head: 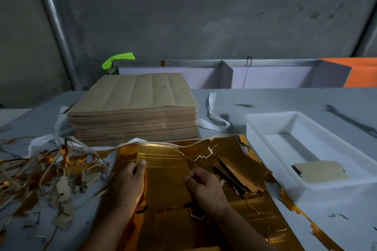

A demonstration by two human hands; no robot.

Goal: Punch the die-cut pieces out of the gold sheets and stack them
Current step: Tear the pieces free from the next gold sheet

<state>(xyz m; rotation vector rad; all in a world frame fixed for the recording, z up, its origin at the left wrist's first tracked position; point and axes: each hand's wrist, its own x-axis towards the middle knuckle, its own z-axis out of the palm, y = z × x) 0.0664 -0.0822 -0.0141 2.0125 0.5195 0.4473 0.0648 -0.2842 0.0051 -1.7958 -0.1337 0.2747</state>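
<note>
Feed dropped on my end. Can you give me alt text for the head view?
Two hands hold a gold die-cut piece over the gold sheets on a grey table, the left hand gripping its left edge, the right hand pinching its right edge. A stack of brown sheets stands behind, scrap strips lie left, a white tray sits right.

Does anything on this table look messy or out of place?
Yes. A loose tangle of gold scrap strips sprawls on the left of the table, and torn gold edges lie beside the white tray. Likely normal punching waste.
</note>
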